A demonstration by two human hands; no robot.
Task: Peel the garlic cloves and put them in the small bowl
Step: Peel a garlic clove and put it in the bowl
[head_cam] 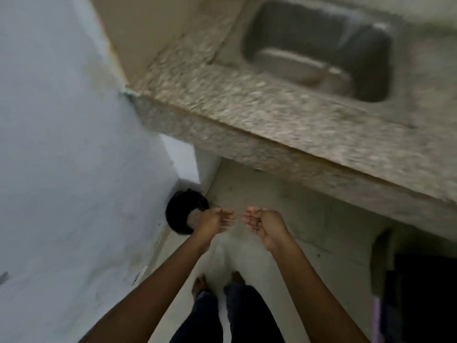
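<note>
No garlic clove or small bowl is in view. Both my hands are held out low over the floor, close together, in a blurred frame. My left hand point(213, 220) has loosely curled fingers and hangs right beside a black round bin point(176, 215). My right hand point(264, 224) is cupped with the fingers bent inward, a short gap away from the left. A few thin pale slivers show at the fingertips of both hands; I cannot tell what they are.
A speckled stone counter point(247, 112) runs across above the hands, with a steel sink point(321, 53) set in it. A white wall point(61, 144) stands on the left. My feet and dark trousers point(237, 315) are below on the pale floor.
</note>
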